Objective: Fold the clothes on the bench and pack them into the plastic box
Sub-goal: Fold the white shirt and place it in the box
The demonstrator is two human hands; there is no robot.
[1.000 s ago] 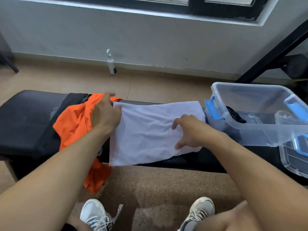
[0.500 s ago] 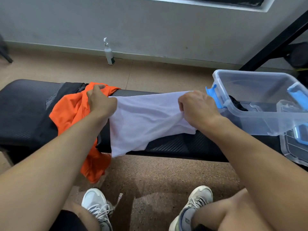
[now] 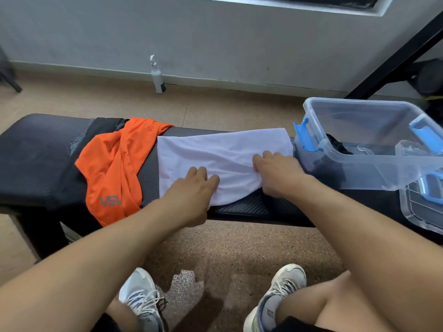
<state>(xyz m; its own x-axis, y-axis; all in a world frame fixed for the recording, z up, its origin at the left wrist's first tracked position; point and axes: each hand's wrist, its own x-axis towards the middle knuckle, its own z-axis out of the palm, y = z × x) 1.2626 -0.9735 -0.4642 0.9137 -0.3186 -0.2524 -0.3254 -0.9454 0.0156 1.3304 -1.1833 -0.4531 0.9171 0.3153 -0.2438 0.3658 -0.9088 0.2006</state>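
Observation:
A white garment (image 3: 223,149) lies folded across the black bench (image 3: 36,164), between an orange shirt (image 3: 112,168) and the clear plastic box (image 3: 359,121). My left hand (image 3: 191,190) holds the garment's near left edge. At the near right edge, my right hand (image 3: 280,173) grips it with curled fingers, and the cloth bunches at the fingertips. The orange shirt lies crumpled at the left and hangs over the bench's front edge, on top of a black garment (image 3: 105,123). Something dark (image 3: 335,144) lies inside the box.
The box has blue latches (image 3: 303,135) and stands on the bench's right end, with its clear lid (image 3: 422,212) beside it at the front right. A spray bottle (image 3: 157,77) stands on the floor by the wall. My two shoes (image 3: 141,298) are on the floor below the bench.
Both hands took the white garment's far edge, lifted it and drew it toward me. The garment now lies doubled over on the bench, with my hands at its near edge.

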